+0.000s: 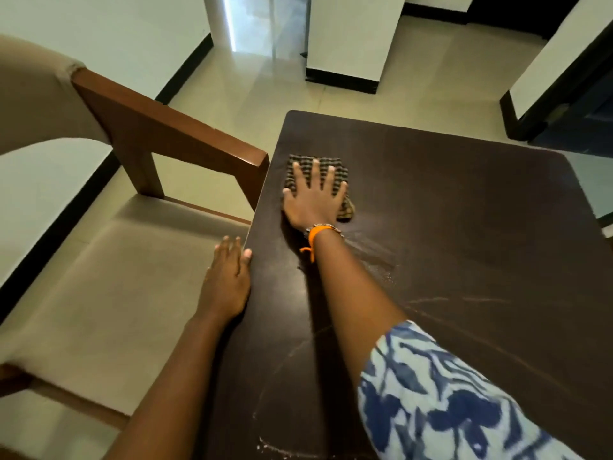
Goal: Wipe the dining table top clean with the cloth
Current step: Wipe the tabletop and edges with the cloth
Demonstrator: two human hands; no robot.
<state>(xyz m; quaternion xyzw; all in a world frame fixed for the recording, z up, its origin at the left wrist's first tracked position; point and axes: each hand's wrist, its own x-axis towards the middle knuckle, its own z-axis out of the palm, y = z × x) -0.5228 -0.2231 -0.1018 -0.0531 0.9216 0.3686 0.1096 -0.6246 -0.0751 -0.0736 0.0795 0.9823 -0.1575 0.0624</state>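
Note:
The dark brown dining table top [464, 227] fills the right half of the view. A checked brown cloth [298, 162] lies near its far left corner. My right hand [313, 199] presses flat on the cloth with fingers spread. My left hand [227, 280] rests at the table's left edge, thumb on the top, fingers hanging over the side, holding nothing. Pale streaks and crumbs [381, 257] mark the surface just near of the cloth, and curved smear lines [298, 353] run toward the near edge.
A wooden armchair [172, 134] with a beige seat [109, 293] stands tight against the table's left side, its armrest almost touching the corner. Glossy tiled floor [258, 81] and white walls with black skirting lie beyond. A dark cabinet [580, 104] stands at the far right.

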